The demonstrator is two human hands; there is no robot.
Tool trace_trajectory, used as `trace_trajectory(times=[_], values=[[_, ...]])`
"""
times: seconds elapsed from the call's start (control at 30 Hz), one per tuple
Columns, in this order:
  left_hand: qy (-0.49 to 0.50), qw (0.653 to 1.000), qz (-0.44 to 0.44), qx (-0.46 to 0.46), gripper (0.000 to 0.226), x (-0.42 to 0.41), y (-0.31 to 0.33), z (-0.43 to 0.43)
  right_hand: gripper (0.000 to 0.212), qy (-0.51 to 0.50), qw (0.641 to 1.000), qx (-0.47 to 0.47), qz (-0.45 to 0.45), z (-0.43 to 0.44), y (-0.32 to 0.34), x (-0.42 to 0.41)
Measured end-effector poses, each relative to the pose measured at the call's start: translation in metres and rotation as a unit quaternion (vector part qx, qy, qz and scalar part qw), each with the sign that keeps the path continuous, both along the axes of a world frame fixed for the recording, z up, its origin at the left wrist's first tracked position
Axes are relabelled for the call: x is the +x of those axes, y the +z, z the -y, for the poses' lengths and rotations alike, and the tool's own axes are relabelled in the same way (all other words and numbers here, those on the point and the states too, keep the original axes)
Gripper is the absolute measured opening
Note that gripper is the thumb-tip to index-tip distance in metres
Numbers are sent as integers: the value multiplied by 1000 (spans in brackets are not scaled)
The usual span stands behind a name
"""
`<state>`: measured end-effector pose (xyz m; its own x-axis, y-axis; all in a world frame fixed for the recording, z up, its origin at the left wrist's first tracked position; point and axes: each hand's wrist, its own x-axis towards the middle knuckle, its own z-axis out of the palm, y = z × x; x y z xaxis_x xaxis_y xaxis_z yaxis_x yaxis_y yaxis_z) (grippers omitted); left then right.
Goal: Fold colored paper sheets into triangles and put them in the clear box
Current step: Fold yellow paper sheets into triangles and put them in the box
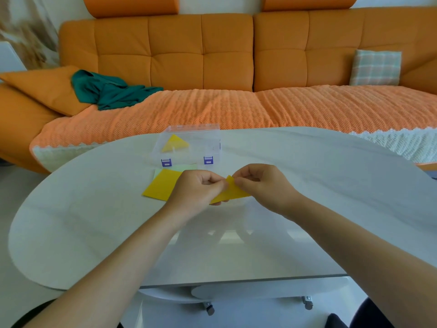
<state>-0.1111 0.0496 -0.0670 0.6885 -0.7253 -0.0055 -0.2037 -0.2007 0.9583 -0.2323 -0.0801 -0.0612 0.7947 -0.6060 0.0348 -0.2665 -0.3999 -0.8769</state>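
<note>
Head view shows one folded yellow paper (233,191), roughly triangular, held between my two hands over the table. My left hand (198,188) pinches its left edge with curled fingers. My right hand (262,183) pinches its upper corner between thumb and forefinger. The two hands nearly touch each other.

Just left of my left hand lies one flat yellow sheet (159,185), its right part hidden under that hand. One pale green sheet (186,166) peeks out from beneath it on the far side.

Beyond my left hand stands one clear box (196,136) with one yellow triangle (175,143) inside, toward the box's left end. Two purple latches (166,162) sit on the box wall nearest my hands.

Everything rests on one white table (307,185). Well beyond my hands runs one orange sofa (201,55), with one green cloth (111,91) off to the left and one checked cushion (376,67) off to the right.
</note>
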Motion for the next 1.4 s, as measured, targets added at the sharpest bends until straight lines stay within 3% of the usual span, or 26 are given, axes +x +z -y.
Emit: trace_trajectory(times=[0.17, 0.4, 0.53, 0.73, 0.9, 1.07, 1.27, 1.4], values=[[-23, 998, 45, 22, 16, -4, 1, 1, 17, 9, 1000, -22, 20, -3, 1, 2], [-11, 995, 100, 18, 14, 0, 1, 0, 16, 9, 998, 39, 46, -1, 1, 2], [-36, 998, 49, 23, 16, 5, 7, -4, 14, -43, 993, 64, 89, 9, 4, 2], [-58, 984, 129, 107, 18, 23, 0, -17, 14, -122, 983, 67, 115, 24, 7, -2], [15, 990, 137, -30, 11, 20, 6, -9, 12, -42, 992, 78, 93, 12, 1, 2], [-67, 980, 185, 33, 12, 16, 3, -2, 14, -15, 992, 77, 98, 0, -1, 11], [-2, 994, 112, 5, 17, 32, 9, -3, 12, -71, 991, 72, 82, 10, -1, 12], [20, 998, 24, -48, 9, 31, 12, -3, 9, -27, 993, 69, 89, 8, -1, 14]])
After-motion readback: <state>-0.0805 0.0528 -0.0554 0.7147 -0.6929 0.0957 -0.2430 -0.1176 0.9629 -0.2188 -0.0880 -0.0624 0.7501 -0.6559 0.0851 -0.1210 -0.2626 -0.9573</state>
